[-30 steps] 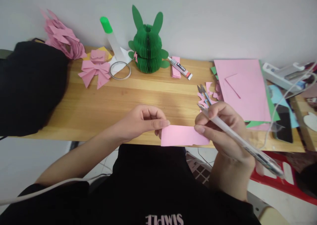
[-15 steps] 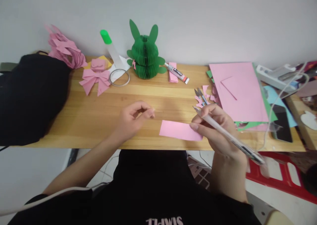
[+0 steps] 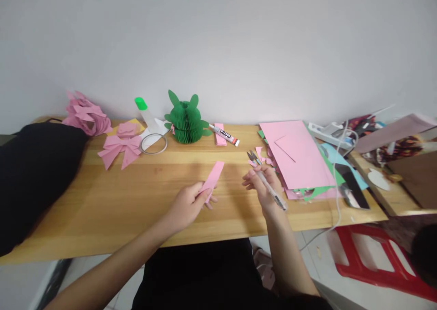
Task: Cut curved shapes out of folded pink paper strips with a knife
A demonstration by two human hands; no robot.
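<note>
My left hand (image 3: 191, 204) pinches a small pink paper strip (image 3: 213, 175) between thumb and fingers, holding it tilted above the wooden table. To its right, my right hand (image 3: 264, 185) is closed around a pen (image 3: 273, 191), which slants back over the hand toward the wrist. Just beyond the right hand lie small scissors (image 3: 252, 157), partly hidden, among pink paper scraps (image 3: 261, 154). A stack of pink sheets (image 3: 300, 164) over green ones rests to the right of that hand.
Along the wall stand a green honeycomb-paper figure (image 3: 186, 123), a glue tube (image 3: 225, 135), a tape ring (image 3: 153, 144), a green-capped bottle (image 3: 145, 112) and pink paper bows (image 3: 121, 147). A black cloth item (image 3: 41, 173) covers the left end. A phone (image 3: 353, 189) and cable lie right.
The pink strip, earlier lying flat under my right fingers, is now lifted in my left hand. My right hand keeps the pen, now away from the strip. The view has tilted upward.
</note>
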